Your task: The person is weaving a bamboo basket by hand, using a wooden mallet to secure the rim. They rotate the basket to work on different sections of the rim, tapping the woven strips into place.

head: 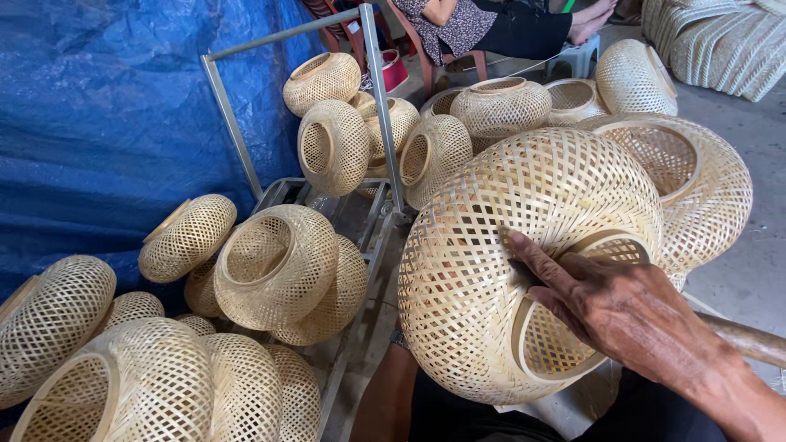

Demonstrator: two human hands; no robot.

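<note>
the right hand (630,315) lies spread, fingers pressed on the rim of a woven bamboo lampshade (508,245) held over the lap, the left hand hidden behind it, grip untellable, with more woven shades (278,262) heaped on a metal cart (372,221) beside a blue tarp (106,123).

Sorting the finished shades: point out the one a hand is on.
The big shade in front, right hand spread across its ringed opening; the others lie untouched.

woven shade (491,245): pale straw, lattice | tarp (98,123): blue | stool (573,57): maybe grey
</note>
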